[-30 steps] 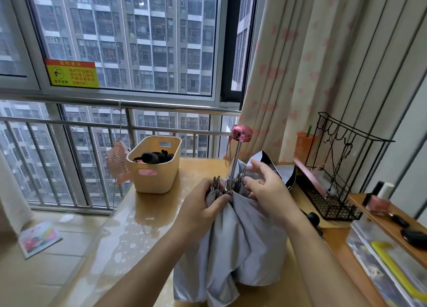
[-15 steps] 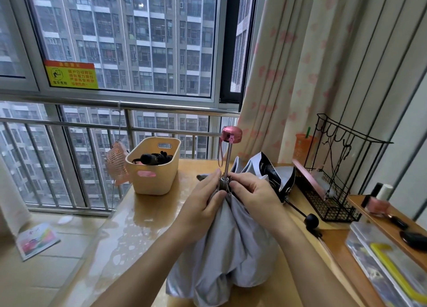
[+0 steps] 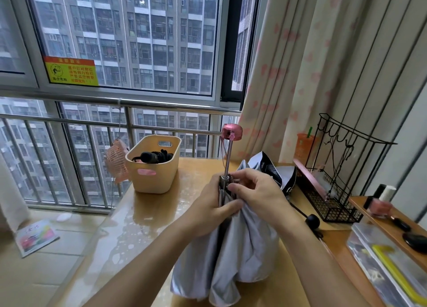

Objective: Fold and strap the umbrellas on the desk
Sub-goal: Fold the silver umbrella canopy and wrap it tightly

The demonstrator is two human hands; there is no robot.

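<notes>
On the desk [image 3: 161, 214], near its six o'clock edge, the grey umbrella [image 3: 231, 260] stands handle-up. My left hand [image 3: 208, 209] grips the gathered cloth, and my right hand [image 3: 261, 195] pinches the rib tips by the shaft. If either loosens, the ribs may spring out, or the pink handle [image 3: 232, 132] at twelve may topple.

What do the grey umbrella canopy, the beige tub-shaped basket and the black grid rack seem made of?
Grey umbrella canopy: thin synthetic fabric, probably; soft folds, slight sheen. Beige tub-shaped basket: moulded plastic, matte; smooth rounded walls, cut-out handles. Black grid rack: thin metal wire, likely coated; open mesh.
</notes>
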